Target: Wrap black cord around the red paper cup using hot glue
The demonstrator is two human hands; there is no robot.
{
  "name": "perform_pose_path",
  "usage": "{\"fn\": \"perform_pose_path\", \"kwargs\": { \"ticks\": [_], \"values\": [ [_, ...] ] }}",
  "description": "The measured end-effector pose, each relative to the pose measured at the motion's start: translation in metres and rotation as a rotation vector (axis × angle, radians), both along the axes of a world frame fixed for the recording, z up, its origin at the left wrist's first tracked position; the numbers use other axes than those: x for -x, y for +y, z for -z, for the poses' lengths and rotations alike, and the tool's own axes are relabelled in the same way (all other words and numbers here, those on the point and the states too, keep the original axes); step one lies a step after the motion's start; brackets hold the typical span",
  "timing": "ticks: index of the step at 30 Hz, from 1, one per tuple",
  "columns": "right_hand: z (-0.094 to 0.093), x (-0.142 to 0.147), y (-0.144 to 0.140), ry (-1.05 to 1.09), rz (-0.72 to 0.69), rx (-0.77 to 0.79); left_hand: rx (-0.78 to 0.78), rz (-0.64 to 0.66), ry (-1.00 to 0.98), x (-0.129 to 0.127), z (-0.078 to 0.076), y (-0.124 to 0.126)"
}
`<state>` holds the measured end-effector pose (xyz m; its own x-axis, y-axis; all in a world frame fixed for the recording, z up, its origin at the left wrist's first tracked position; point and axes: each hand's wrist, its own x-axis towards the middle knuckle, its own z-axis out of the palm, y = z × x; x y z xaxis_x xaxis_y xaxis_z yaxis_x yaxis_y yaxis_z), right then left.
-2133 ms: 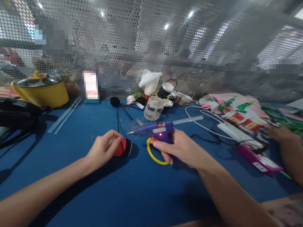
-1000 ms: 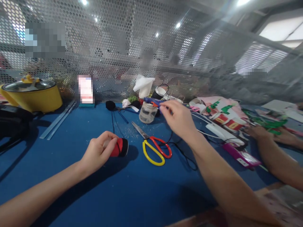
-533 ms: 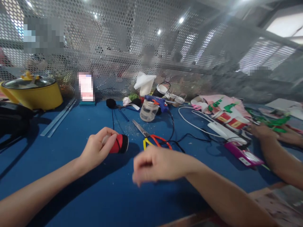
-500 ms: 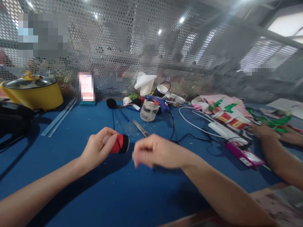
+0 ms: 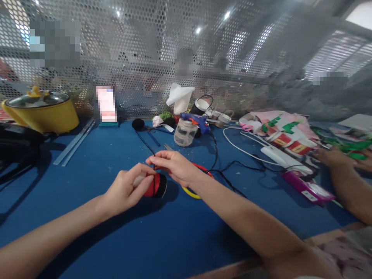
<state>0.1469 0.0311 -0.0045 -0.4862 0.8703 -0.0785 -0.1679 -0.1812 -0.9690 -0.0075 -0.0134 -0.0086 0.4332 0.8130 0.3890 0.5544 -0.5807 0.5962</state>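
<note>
My left hand grips a small red and black cup-shaped piece lying on its side on the blue table. My right hand hovers just above and right of it, fingertips pinching a thin black strand that runs back to a black pompom. Red and yellow scissors lie partly hidden under my right wrist. A blue glue gun rests on a clear jar at the back.
A yellow pot stands far left beside clear glue sticks. White and black cables, a purple device and red paper cups lie at right, where another person's hand rests. A perforated metal screen closes the back.
My right hand set the glue gun on the jar at the back, came back toward me, then moved to the black strand beside the red piece. My left hand stayed on the piece.
</note>
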Motion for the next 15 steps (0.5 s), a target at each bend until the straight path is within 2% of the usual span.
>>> {"fn": "perform_pose_path", "kwargs": {
  "ticks": [3,6,9,15],
  "values": [
    [-0.005,-0.008,0.002,0.014,0.064,-0.069,0.128,-0.143,-0.07,-0.001,-0.001,0.004],
    [-0.011,-0.015,0.0,0.02,0.098,-0.168,0.282,-0.227,-0.179,-0.001,-0.001,0.01],
    [-0.014,-0.017,-0.002,0.007,0.139,-0.248,0.417,-0.252,-0.289,-0.002,-0.001,0.013],
    [-0.018,-0.019,-0.007,-0.064,0.173,-0.353,0.576,-0.276,-0.434,-0.005,-0.003,0.013]
  ]
}}
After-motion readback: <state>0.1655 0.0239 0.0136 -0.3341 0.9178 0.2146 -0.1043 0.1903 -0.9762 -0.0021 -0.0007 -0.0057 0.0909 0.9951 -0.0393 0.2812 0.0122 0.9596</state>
